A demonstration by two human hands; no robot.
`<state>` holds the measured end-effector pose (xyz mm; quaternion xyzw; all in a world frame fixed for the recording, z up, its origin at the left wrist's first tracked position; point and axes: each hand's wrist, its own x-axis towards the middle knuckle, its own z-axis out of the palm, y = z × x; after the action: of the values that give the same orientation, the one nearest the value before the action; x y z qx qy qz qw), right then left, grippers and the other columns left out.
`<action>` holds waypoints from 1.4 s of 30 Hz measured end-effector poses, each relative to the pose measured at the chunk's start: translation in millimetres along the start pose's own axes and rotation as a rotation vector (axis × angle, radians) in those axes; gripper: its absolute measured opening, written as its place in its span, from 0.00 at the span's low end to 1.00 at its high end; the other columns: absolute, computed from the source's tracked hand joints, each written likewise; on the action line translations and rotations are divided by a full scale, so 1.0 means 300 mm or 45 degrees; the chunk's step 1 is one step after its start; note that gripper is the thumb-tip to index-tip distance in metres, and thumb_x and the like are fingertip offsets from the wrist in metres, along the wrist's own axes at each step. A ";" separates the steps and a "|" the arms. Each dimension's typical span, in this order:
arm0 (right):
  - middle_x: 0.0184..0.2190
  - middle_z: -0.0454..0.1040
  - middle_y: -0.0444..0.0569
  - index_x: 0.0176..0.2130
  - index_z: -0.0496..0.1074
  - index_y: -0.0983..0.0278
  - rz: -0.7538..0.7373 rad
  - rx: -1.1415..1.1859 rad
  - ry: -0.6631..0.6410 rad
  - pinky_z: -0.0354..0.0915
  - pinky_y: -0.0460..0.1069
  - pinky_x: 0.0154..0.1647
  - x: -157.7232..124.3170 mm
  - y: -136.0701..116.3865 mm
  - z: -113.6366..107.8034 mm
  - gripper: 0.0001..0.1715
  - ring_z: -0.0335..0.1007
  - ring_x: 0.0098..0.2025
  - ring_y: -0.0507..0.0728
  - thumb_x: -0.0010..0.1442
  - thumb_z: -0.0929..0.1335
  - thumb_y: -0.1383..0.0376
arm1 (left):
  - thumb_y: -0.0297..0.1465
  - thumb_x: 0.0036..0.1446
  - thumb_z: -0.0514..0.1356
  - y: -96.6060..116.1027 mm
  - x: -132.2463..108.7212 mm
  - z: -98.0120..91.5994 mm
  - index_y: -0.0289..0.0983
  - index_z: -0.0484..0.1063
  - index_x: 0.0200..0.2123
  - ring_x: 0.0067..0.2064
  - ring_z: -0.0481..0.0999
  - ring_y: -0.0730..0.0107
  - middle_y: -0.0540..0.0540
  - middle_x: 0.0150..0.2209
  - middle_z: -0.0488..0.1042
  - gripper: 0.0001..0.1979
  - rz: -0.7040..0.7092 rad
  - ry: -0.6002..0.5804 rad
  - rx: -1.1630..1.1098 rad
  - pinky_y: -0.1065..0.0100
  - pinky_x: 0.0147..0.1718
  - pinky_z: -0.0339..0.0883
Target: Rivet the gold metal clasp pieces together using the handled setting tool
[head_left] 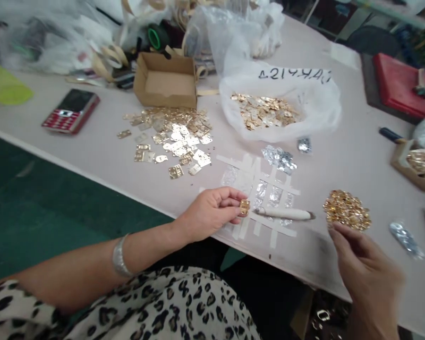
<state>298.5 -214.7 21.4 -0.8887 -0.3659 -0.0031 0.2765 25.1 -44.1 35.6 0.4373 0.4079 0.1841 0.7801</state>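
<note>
My left hand (216,212) pinches a small gold metal plate (244,207) between thumb and fingertips, above the taped patch of table. At the near edge of a pile of shiny gold pieces (347,210), my right hand (364,269) has its thumb and finger pressed together. Whatever sits in that pinch is too small to make out. Between the hands lies a white pen-like tool (285,214) with dark pointed ends. Under it, strips of white tape (274,180) cross over clear plastic pieces. Small silver pieces (279,158) lie just beyond.
Loose gold plates (179,141) spread in front of an open cardboard box (165,82). A white plastic bag (279,113) holds more plates. Farther left lies a red phone (71,112). On the right are a red case (407,87), a box of gold parts (420,165) and a silver packet (406,240).
</note>
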 end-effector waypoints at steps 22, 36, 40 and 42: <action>0.35 0.80 0.41 0.41 0.77 0.57 -0.710 0.378 -0.348 0.70 0.43 0.38 -0.108 -0.469 0.182 0.07 0.76 0.33 0.49 0.62 0.70 0.65 | 0.18 0.56 0.58 -0.041 0.019 -0.014 0.34 0.75 0.43 0.38 0.79 0.79 0.49 0.37 0.80 0.13 0.190 -0.099 -0.080 0.76 0.42 0.71; 0.36 0.80 0.46 0.39 0.74 0.58 -1.005 0.226 -0.208 0.68 0.50 0.39 -0.003 -0.464 0.228 0.04 0.76 0.37 0.55 0.63 0.68 0.66 | 0.26 0.60 0.56 0.030 0.039 -0.076 0.36 0.72 0.43 0.43 0.79 0.68 0.46 0.44 0.80 0.09 0.614 0.107 0.758 0.64 0.46 0.74; 0.37 0.80 0.47 0.39 0.74 0.60 -1.236 -0.058 -0.191 0.64 0.52 0.41 0.044 -0.466 0.264 0.06 0.74 0.40 0.56 0.64 0.67 0.67 | 0.22 0.62 0.53 0.041 0.065 -0.120 0.34 0.71 0.47 0.58 0.73 0.63 0.41 0.53 0.75 0.12 1.038 0.106 1.188 0.56 0.59 0.67; 0.39 0.80 0.47 0.39 0.74 0.60 -1.298 -0.185 -0.245 0.63 0.53 0.42 0.045 -0.470 0.271 0.06 0.73 0.40 0.57 0.64 0.66 0.68 | 0.22 0.64 0.51 0.029 0.079 -0.133 0.32 0.70 0.50 0.62 0.68 0.59 0.40 0.56 0.74 0.14 1.198 0.019 1.404 0.53 0.62 0.64</action>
<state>200.5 -83.9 24.4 -0.6108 -0.7746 -0.0812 0.1427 8.0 -2.6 20.0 0.8951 0.2153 0.2707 0.2814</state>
